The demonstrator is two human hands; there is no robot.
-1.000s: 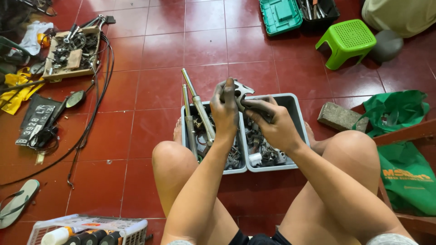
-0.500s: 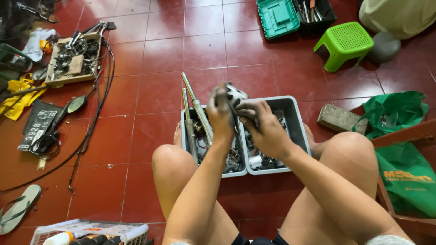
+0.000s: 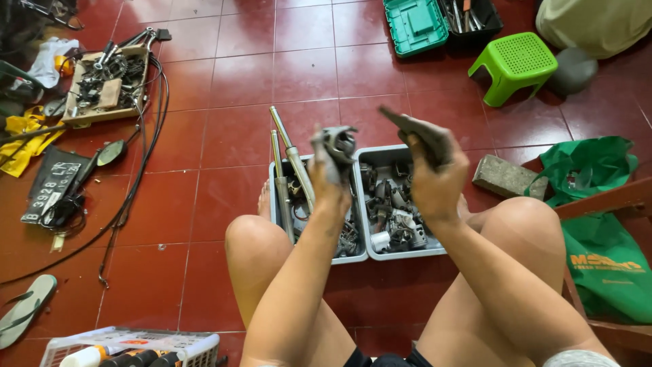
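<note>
I sit on a red tiled floor with my knees apart. My left hand [image 3: 328, 178] is raised and grips a small grey metal engine part [image 3: 338, 143] with a round opening. My right hand [image 3: 435, 175], greasy and held apart from the left, is closed on a dark flat metal piece [image 3: 407, 124] that points up and to the left. Below both hands stand two grey plastic bins [image 3: 380, 155] full of oily metal parts. Two long chrome fork tubes [image 3: 291, 158] lean out of the left bin.
A green stool [image 3: 513, 65] and an open green toolbox [image 3: 415, 24] sit at the back right. A brick [image 3: 506, 178] and green bags [image 3: 598, 224] lie on the right. Cables [image 3: 139, 166], a board of parts [image 3: 102, 81] and a plate are at the left. A white basket [image 3: 129, 345] is near my left knee.
My hands were together on one grey part over the bins. They have now pulled apart, the left keeping the round-holed part and the right holding a dark flat piece.
</note>
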